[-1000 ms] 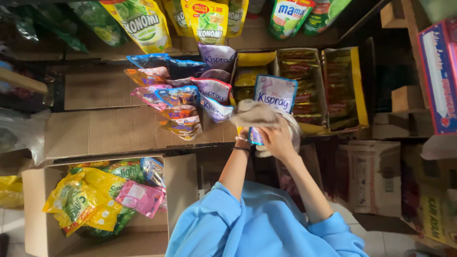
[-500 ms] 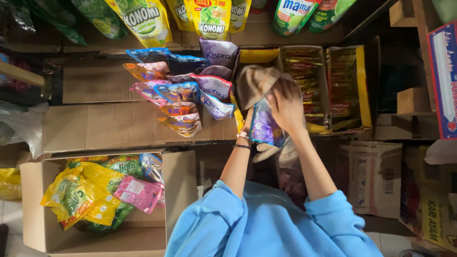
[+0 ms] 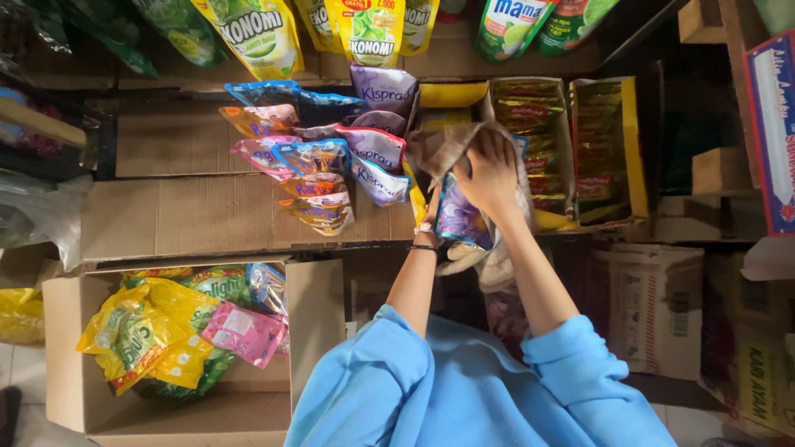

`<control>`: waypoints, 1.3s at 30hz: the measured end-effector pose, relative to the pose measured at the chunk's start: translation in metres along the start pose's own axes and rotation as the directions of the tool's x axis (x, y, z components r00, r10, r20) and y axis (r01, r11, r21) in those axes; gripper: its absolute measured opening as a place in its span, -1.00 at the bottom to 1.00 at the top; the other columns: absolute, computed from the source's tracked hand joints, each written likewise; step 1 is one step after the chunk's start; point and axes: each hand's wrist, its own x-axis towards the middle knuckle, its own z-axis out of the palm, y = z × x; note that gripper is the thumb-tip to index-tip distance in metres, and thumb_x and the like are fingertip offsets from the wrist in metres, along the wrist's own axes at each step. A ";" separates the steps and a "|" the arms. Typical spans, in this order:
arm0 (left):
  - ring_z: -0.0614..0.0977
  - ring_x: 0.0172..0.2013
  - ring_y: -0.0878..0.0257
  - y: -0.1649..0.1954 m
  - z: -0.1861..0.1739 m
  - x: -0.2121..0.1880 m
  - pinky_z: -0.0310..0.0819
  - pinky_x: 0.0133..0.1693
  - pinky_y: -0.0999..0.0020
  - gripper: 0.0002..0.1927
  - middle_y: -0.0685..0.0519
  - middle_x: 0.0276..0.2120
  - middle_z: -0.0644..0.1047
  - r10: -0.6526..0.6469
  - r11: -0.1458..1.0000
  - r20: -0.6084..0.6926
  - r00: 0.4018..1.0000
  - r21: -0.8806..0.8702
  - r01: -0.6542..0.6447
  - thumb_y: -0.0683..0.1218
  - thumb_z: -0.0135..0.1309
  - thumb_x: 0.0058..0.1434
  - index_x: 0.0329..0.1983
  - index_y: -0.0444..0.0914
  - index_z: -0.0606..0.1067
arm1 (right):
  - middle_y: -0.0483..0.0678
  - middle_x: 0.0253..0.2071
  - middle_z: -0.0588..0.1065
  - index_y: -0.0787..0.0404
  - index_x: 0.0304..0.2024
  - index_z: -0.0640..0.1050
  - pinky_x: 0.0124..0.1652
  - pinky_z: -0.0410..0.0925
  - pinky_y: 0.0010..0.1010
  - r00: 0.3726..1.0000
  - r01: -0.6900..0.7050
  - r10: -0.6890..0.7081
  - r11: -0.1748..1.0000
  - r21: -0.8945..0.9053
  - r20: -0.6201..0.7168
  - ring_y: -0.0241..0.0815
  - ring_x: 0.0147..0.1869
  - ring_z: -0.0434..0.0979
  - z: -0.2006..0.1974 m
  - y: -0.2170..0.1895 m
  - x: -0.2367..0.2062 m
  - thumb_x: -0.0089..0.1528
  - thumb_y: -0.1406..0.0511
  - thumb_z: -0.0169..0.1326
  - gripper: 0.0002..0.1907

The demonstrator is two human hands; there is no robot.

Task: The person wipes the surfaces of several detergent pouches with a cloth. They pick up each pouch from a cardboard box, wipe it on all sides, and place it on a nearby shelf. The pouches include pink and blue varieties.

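My right hand point(image 3: 490, 172) presses on a crumpled brown cloth point(image 3: 437, 147) at the mouth of a yellow carton point(image 3: 451, 93) on the shelf. My left hand point(image 3: 431, 217) is mostly hidden behind a purple sachet pack point(image 3: 460, 219), which it holds upright just below the cloth. A dark bracelet circles the left wrist. Both arms wear light blue sleeves point(image 3: 389, 381). Left of the carton lies a heap of purple, blue and pink sachet packs point(image 3: 327, 157) on flattened cardboard.
An open cardboard box point(image 3: 315, 306) at lower left holds yellow, green and pink pouches point(image 3: 166, 331). Cartons of brown-and-red sachets point(image 3: 538, 141) stand right of my hands. Green and yellow refill pouches point(image 3: 248, 33) hang above. Stacked boxes point(image 3: 654, 306) fill the lower right.
Both hands rose from the shelf edge to the yellow carton. The cloth went up with the right hand, and the pack in hand now shows a purple face.
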 end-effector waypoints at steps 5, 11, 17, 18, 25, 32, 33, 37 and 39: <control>0.50 0.22 0.31 0.007 0.005 0.008 0.40 0.27 0.34 -0.48 0.06 0.27 0.43 0.210 0.923 0.072 0.975 0.315 -0.222 -0.28 -0.02 0.39 0.41 -0.27 0.25 | 0.26 0.34 0.36 0.11 0.16 0.59 0.37 0.05 0.18 0.994 -0.091 0.084 0.991 -0.099 -0.070 0.36 0.44 0.25 -0.002 -0.008 0.007 0.17 -0.01 0.19 -0.42; 0.51 0.13 0.10 0.006 0.009 0.000 0.44 0.17 0.19 -0.40 -0.12 0.18 0.45 -0.022 0.944 0.101 0.995 -0.327 0.054 0.17 -0.22 0.59 0.46 -0.36 0.24 | 0.30 0.32 0.35 0.12 0.15 0.58 0.33 -0.02 0.32 0.994 -0.105 0.107 0.990 -0.091 0.027 0.44 0.42 0.20 -0.005 -0.012 -0.011 0.16 0.00 0.19 -0.42; 0.46 0.25 0.09 0.001 0.004 -0.013 0.38 0.25 0.22 -0.36 -0.11 0.27 0.41 -0.068 0.907 0.153 0.986 -0.403 0.125 0.25 -0.37 0.56 0.48 -0.26 0.21 | 0.40 0.34 0.31 0.24 0.16 0.53 0.38 -0.09 0.32 0.996 -0.052 0.053 0.998 -0.019 0.067 0.48 0.46 0.16 0.001 -0.022 -0.051 0.22 0.01 0.18 -0.40; 0.46 0.24 0.09 0.000 0.003 -0.013 0.38 0.25 0.22 -0.36 -0.11 0.27 0.41 -0.062 0.913 0.156 0.986 -0.390 0.119 0.24 -0.36 0.56 0.48 -0.26 0.21 | 0.40 0.35 0.30 0.24 0.14 0.52 0.39 -0.07 0.32 0.996 -0.043 0.046 0.999 -0.033 0.072 0.48 0.47 0.15 0.001 -0.024 -0.058 0.22 0.01 0.18 -0.42; 0.47 0.23 0.10 -0.008 0.003 -0.030 0.38 0.24 0.22 -0.36 -0.11 0.26 0.41 0.034 0.939 0.193 0.981 -0.341 0.035 0.24 -0.32 0.54 0.48 -0.27 0.21 | 0.40 0.27 0.33 0.23 0.16 0.52 0.37 0.04 0.32 0.996 -0.074 0.074 0.997 0.007 0.056 0.53 0.43 0.18 -0.004 -0.051 -0.104 0.25 0.13 0.13 -0.51; 0.47 0.22 0.10 0.003 0.013 -0.025 0.38 0.24 0.22 -0.36 -0.11 0.26 0.42 0.318 0.945 -0.036 0.948 -0.071 -0.319 0.23 -0.28 0.52 0.47 -0.27 0.21 | 0.17 0.24 0.41 0.21 0.10 0.57 0.33 0.20 0.18 0.994 -0.087 0.092 0.993 0.080 -0.052 0.42 0.37 0.30 -0.011 -0.073 -0.142 0.24 0.34 0.16 -0.64; 0.47 0.22 0.10 0.004 0.013 -0.022 0.38 0.24 0.22 -0.36 -0.11 0.26 0.42 0.331 0.942 -0.069 0.941 -0.033 -0.333 0.23 -0.28 0.52 0.47 -0.27 0.21 | 0.15 0.23 0.43 0.20 0.08 0.58 0.32 0.22 0.14 0.992 -0.092 0.097 0.993 0.068 -0.075 0.43 0.37 0.31 -0.009 -0.075 -0.147 0.20 0.37 0.17 -0.63; 0.48 0.21 0.11 0.000 0.006 -0.023 0.38 0.23 0.22 -0.35 -0.11 0.25 0.42 0.198 0.980 -0.075 0.977 0.011 -0.198 0.22 -0.26 0.51 0.47 -0.28 0.21 | 0.06 0.21 0.48 0.22 0.06 0.60 0.37 0.25 0.08 0.990 -0.053 0.063 0.995 0.088 -0.124 0.34 0.41 0.36 0.000 -0.074 -0.175 0.14 0.46 0.16 -0.60; 0.48 0.21 0.11 -0.004 0.002 -0.030 0.38 0.23 0.22 -0.35 -0.11 0.25 0.42 0.040 0.998 -0.045 0.998 -0.039 -0.042 0.22 -0.24 0.50 0.47 -0.28 0.21 | 0.04 0.22 0.48 0.23 0.06 0.59 0.35 0.26 0.08 0.989 -0.043 0.057 0.994 0.101 -0.134 0.30 0.42 0.35 0.005 -0.071 -0.191 0.15 0.45 0.18 -0.61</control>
